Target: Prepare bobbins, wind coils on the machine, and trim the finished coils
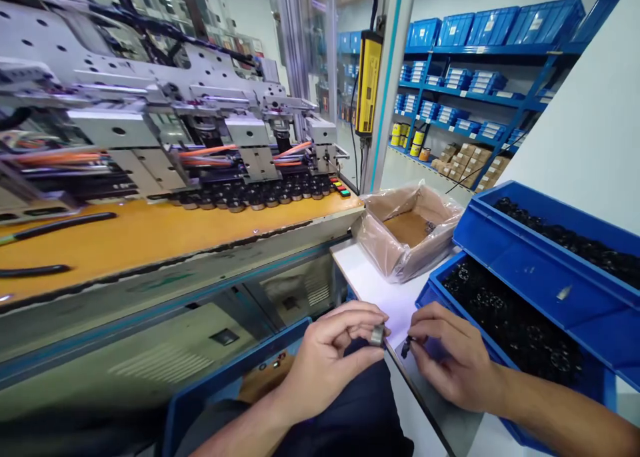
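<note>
My left hand (345, 344) pinches a short metal ring (377, 335) between thumb and fingers, above the edge of the white side table. A hand's width to the right, my right hand (445, 350) grips a small black part (406, 346) at its fingertips; its exact kind is too small to make out. The ring and the black part are apart. Just beyond my right hand, a blue bin (500, 310) holds many black parts, some with round, toothed-looking outlines.
A second blue bin (530, 270) of black parts rests over the first. Behind stands a plastic-lined carton (400, 260). On the left, an orange bench (135, 237) carries a machine, a row of black-and-metal parts (257, 200) and black-handled pliers (65, 225). A blue tub (180, 410) sits below.
</note>
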Motion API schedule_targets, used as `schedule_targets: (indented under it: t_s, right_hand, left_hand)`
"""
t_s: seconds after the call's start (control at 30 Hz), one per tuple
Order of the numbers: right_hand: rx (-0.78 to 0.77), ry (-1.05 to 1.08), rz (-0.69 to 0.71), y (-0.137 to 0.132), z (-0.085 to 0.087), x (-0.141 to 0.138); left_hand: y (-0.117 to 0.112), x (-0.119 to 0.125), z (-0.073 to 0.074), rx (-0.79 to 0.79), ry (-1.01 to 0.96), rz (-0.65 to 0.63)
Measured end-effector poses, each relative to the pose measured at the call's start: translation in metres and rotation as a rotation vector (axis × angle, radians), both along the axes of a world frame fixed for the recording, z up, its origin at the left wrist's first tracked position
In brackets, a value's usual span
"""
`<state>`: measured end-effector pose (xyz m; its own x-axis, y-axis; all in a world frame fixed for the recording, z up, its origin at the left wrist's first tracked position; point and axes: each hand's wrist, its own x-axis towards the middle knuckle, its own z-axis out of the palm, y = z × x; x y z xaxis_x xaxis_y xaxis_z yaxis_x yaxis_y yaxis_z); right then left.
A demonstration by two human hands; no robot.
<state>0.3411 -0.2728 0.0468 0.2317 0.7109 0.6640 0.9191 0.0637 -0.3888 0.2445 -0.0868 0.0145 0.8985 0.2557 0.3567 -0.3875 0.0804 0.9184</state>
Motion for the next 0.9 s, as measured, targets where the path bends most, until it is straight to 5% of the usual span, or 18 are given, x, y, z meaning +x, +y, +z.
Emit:
schedule_targets:
  t_s: [0.9]
  right_hand:
    - [0.003,0.019,0.014,-0.006,-0.004,0.007]
  left_hand:
    - [-0.026,0.009,-0.001,-0.238,0.199,-0.165]
